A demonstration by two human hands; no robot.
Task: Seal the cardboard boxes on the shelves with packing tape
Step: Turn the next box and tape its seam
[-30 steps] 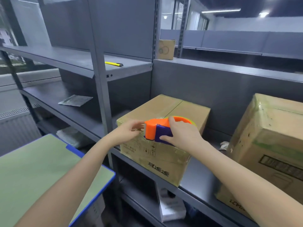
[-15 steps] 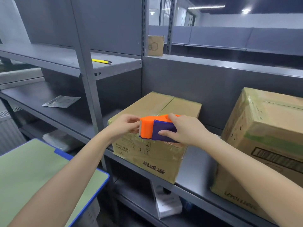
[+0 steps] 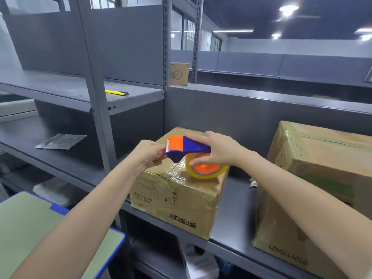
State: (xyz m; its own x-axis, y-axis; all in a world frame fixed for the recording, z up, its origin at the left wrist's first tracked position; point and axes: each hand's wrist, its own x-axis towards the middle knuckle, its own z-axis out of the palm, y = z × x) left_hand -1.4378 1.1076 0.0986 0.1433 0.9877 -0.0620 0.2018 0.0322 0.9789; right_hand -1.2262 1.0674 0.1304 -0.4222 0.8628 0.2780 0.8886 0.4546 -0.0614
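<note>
A brown cardboard box point(image 3: 177, 200) stands on the grey shelf point(image 3: 231, 224), with clear tape across its near top edge. Above it is an orange and blue tape dispenser point(image 3: 181, 148) with its yellowish tape roll point(image 3: 205, 170) hanging just over the box top. My right hand point(image 3: 217, 150) grips the dispenser's blue body, thumb on the roll. My left hand point(image 3: 151, 156) pinches at the dispenser's front end by the serrated blade. A thin strip of tape runs from the dispenser down to the box.
A larger taped cardboard box point(image 3: 322, 188) stands to the right on the same shelf. A yellow utility knife point(image 3: 116, 92) lies on the upper left shelf, a silver pouch point(image 3: 60, 140) on the shelf below it. A small box point(image 3: 179, 73) sits high behind. A green board point(image 3: 30, 234) is at lower left.
The dispenser has been lifted and tilted so the roll faces me. My left hand has shifted to the blade end. The camera has moved closer and looks up more.
</note>
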